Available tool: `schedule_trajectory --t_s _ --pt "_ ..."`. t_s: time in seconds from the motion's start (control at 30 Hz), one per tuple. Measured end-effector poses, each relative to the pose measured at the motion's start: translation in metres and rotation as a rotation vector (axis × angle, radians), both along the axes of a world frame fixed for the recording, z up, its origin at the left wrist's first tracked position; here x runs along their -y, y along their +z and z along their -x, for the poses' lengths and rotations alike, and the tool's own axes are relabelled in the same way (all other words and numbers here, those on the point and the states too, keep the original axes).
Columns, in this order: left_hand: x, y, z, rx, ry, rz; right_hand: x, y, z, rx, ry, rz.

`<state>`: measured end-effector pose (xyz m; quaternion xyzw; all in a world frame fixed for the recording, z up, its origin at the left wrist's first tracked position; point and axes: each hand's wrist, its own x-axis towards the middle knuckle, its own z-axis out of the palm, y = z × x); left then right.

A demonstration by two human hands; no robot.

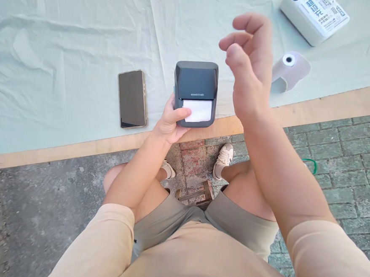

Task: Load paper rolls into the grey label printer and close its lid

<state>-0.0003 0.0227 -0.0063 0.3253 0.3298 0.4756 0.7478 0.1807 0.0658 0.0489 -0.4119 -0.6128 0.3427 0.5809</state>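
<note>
A dark label printer (196, 81) with white lettering on its lid is held near the table's front edge. My left hand (172, 120) grips its lower left side, the thumb lying on the white label paper (201, 110) at the printer's front. My right hand (251, 69) is raised to the right of the printer, apart from it, with the fingers curved and spread from the thumb. Nothing shows in that hand. Behind it to the right, a roll of white label paper (296, 70) lies partly unwound on the cloth.
A smartphone (132, 99) with a dark screen lies left of the printer. At the back right stands a white box (317, 17) with printed graphics. A pale cloth (76, 55) covers the table, whose wooden front edge (333, 102) is bare. Below are paving and a wooden stool (206, 191).
</note>
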Motion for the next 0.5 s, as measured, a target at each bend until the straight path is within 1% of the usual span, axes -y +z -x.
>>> schedule_trajectory --t_s 0.07,0.13,0.23,0.3,0.37,0.5 --pt "0.0 -0.001 0.0 -0.033 0.008 -0.022 0.002 -0.002 -0.001 0.087 0.099 0.093" --pt "0.001 -0.001 -0.001 -0.064 0.021 -0.047 0.002 -0.006 -0.003 0.131 0.217 0.195" --pt "0.003 0.005 -0.003 -0.046 0.044 -0.043 0.001 -0.014 -0.004 0.09 0.326 0.315" --pt "0.004 0.01 -0.006 0.033 0.069 0.003 0.002 -0.017 -0.005 0.05 0.356 0.373" --pt "0.004 0.015 -0.008 0.1 0.085 0.061 0.004 -0.018 -0.006 0.024 0.359 0.391" --pt "0.001 0.017 -0.011 0.073 0.124 0.129 0.009 -0.015 -0.006 0.074 0.317 0.377"
